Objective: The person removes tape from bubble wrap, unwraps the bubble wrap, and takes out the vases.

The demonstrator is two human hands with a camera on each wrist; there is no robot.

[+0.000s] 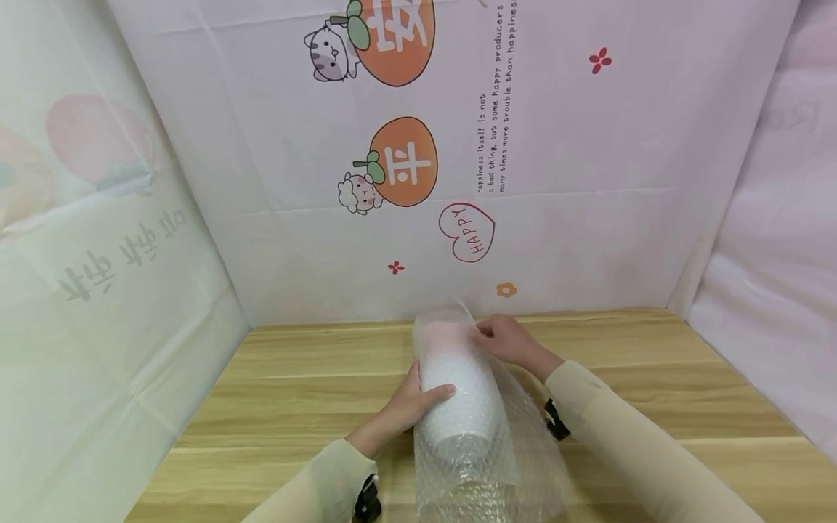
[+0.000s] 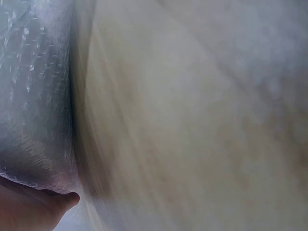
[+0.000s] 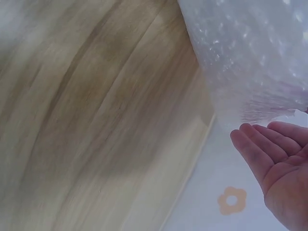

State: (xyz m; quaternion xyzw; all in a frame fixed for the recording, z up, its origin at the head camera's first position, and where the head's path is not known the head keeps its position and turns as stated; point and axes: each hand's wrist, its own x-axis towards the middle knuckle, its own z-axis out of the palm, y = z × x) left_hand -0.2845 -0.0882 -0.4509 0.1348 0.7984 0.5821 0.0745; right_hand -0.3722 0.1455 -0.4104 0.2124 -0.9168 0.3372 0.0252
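A white, rounded, vase-like object [image 1: 461, 396] with a pinkish far end lies lengthwise on the table inside bubble wrap [image 1: 536, 457]. The wrap hides its exact kind. My left hand [image 1: 413, 401] holds it from the left side, thumb across the top. At the far right corner, my right hand [image 1: 511, 341] pinches the edge of the wrap. In the left wrist view, part of the left hand [image 2: 33, 207] shows beside the bubble wrap [image 2: 33, 96]. The right wrist view has the right hand's fingers [image 3: 257, 149] bent near the wrap's end [image 3: 250, 57], with the thumb hidden.
The wood-grain table [image 1: 314, 392] ends at a printed white cloth [image 1: 556, 247] hung behind it. More cloth hangs at the left [image 1: 131, 319] and right [image 1: 771, 290]. Loose bubble wrap spreads toward the near edge and to the right of the object.
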